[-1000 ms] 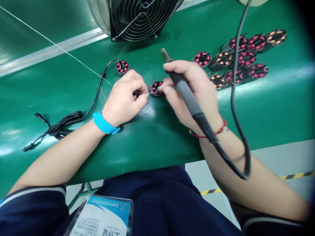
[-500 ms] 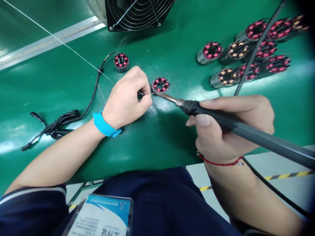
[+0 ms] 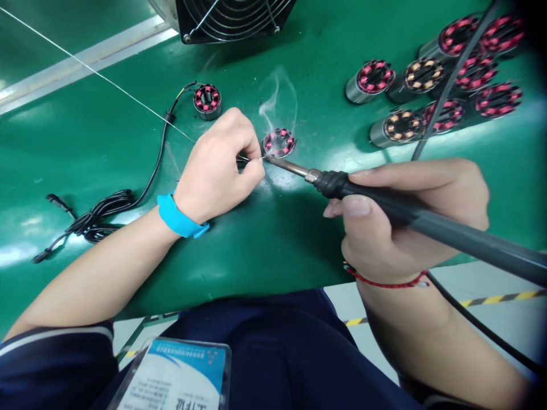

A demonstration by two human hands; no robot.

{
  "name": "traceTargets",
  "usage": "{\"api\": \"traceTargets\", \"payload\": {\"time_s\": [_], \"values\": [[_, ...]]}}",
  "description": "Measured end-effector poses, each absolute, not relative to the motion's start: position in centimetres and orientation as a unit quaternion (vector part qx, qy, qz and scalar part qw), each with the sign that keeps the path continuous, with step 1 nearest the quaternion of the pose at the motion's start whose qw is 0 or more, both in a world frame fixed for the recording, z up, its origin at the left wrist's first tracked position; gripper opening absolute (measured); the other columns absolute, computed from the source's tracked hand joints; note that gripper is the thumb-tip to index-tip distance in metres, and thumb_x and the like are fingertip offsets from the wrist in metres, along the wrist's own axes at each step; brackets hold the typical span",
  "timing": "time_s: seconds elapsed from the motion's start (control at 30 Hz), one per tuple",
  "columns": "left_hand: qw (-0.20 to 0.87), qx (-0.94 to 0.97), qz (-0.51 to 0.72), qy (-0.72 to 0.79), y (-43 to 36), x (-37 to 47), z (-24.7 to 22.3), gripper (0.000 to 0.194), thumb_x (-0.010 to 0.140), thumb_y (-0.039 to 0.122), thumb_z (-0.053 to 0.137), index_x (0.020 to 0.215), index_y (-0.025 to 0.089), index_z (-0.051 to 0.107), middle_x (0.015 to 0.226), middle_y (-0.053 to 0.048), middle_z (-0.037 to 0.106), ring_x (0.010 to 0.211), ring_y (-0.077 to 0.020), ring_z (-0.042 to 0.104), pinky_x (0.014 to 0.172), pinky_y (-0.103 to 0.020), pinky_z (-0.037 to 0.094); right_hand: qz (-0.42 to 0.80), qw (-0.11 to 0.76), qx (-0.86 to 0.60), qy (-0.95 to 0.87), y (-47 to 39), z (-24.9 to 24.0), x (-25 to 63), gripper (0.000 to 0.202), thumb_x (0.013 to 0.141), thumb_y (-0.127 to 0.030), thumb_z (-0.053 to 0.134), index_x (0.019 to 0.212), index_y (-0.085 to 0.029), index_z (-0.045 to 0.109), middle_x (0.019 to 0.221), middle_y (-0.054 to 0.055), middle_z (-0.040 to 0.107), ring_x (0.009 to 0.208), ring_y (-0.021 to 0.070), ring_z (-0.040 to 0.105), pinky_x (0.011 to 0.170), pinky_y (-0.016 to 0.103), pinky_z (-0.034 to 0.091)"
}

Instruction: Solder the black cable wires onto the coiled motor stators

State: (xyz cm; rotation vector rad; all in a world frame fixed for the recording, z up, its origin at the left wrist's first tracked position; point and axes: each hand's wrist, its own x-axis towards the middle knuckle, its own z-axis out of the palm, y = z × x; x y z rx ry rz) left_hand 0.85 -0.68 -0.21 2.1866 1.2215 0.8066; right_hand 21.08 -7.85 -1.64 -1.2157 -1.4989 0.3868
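My left hand (image 3: 222,165), with a blue wristband, pinches a thin solder wire (image 3: 141,102) that runs in from the upper left. Its fingertips are beside a small round stator (image 3: 279,142) with red windings. My right hand (image 3: 410,216) is wrapped round a soldering iron (image 3: 367,199). The iron's metal tip meets the wire at the stator's lower left edge, and pale smoke (image 3: 269,105) curls up over the stator. What else lies between my left fingers is partly hidden.
A fan (image 3: 235,17) stands at the top. Left of centre, another red stator (image 3: 207,101) joins a coiled black cable (image 3: 106,210). Several metal-cased stators (image 3: 371,81) stand at the upper right, crossed by a dark cord (image 3: 453,80).
Smoke now rises from the iron's tip. The view has shifted slightly, with the fan sitting higher and the right-hand stators farther right. Both hands keep nearly the same pose.
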Motion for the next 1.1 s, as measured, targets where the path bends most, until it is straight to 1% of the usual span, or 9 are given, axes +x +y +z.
{"api": "traceTargets", "payload": {"time_s": [0.17,0.3,0.4,0.5,0.6,0.7,0.8,0.93,1.1], "values": [[0.252,0.804,0.297,0.449,-0.7,0.9,-0.2,0.019,0.075,0.008,0.055,0.065,0.022,0.045,0.079,-0.005,0.058,0.083,-0.0204,0.06,0.075,-0.04,0.052,0.156,0.554,-0.542,-0.612,-8.0,-1.6,21.1,0.019,0.076,-0.034,0.072,0.095,-0.031,0.073,0.078,0.004,0.069,0.069,0.0286,0.07,0.062,0.05,0.056],[0.244,0.807,0.296,0.448,-0.7,0.9,-0.2,0.017,0.076,0.009,0.054,0.066,0.022,0.047,0.08,-0.005,0.06,0.081,-0.0196,0.059,0.075,-0.038,0.052,0.161,0.542,-0.527,-0.634,-7.5,-1.4,21.3,0.028,0.078,-0.03,0.07,0.106,-0.031,0.072,0.087,0.005,0.071,0.077,0.0299,0.071,0.069,0.052,0.057],[0.235,0.811,0.3,0.443,-0.6,0.8,-0.2,0.017,0.076,0.01,0.054,0.066,0.022,0.047,0.079,-0.005,0.06,0.08,-0.0191,0.058,0.074,-0.038,0.052,0.193,0.516,-0.487,-0.678,-6.7,-0.8,21.4,0.04,0.082,-0.025,0.068,0.12,-0.035,0.067,0.097,0.001,0.075,0.088,0.0274,0.073,0.083,0.05,0.06],[0.241,0.81,0.301,0.442,-0.5,0.7,-0.3,0.018,0.077,0.01,0.055,0.066,0.022,0.047,0.079,-0.005,0.06,0.081,-0.0197,0.058,0.074,-0.039,0.051,0.223,0.468,-0.468,-0.715,-5.9,0.4,21.4,0.047,0.085,-0.022,0.068,0.13,-0.036,0.062,0.119,-0.002,0.072,0.093,0.0225,0.074,0.096,0.044,0.059],[0.251,0.809,0.3,0.44,-0.5,0.6,-0.3,0.019,0.078,0.011,0.056,0.067,0.022,0.046,0.08,-0.005,0.059,0.082,-0.0207,0.058,0.075,-0.04,0.049,0.243,0.425,-0.46,-0.741,-4.8,1.9,21.3,0.045,0.09,-0.026,0.065,0.132,-0.039,0.059,0.131,-0.005,0.066,0.092,0.0189,0.074,0.093,0.039,0.06],[0.235,0.816,0.305,0.43,-0.4,0.5,-0.5,0.019,0.077,0.011,0.057,0.068,0.022,0.045,0.08,-0.004,0.059,0.082,-0.0205,0.058,0.075,-0.039,0.048,0.259,0.354,-0.482,-0.759,-3.3,3.1,21.0,0.034,0.095,-0.027,0.054,0.126,-0.037,0.06,0.124,-0.005,0.068,0.091,0.0181,0.074,0.086,0.038,0.061],[0.202,0.827,0.322,0.414,-0.3,0.4,-0.8,0.017,0.075,0.009,0.056,0.069,0.022,0.047,0.079,-0.004,0.06,0.079,-0.0186,0.058,0.072,-0.037,0.048,0.265,0.291,-0.47,-0.79,-1.8,3.2,20.4,0.034,0.089,-0.024,0.054,0.122,-0.028,0.059,0.103,-0.002,0.073,0.101,0.0239,0.071,0.09,0.044,0.058],[0.18,0.83,0.343,0.401,-0.3,0.4,-1.0,0.016,0.073,0.008,0.056,0.068,0.021,0.049,0.078,-0.006,0.06,0.075,-0.0169,0.057,0.067,-0.035,0.048,0.287,0.319,-0.422,-0.799,-0.6,1.2,19.5,0.048,0.078,-0.015,0.058,0.123,-0.032,0.052,0.096,-0.003,0.07,0.097,0.0234,0.067,0.094,0.046,0.053],[0.205,0.823,0.316,0.426,-0.4,0.5,-0.8,0.015,0.075,0.01,0.054,0.068,0.021,0.048,0.081,-0.006,0.06,0.079,-0.0185,0.058,0.071,-0.036,0.049,0.225,0.358,-0.377,-0.824,-0.4,-1.1,19.2,0.052,0.076,-0.011,0.057,0.125,-0.029,0.05,0.091,-0.001,0.069,0.09,0.0236,0.062,0.089,0.044,0.052]]}}
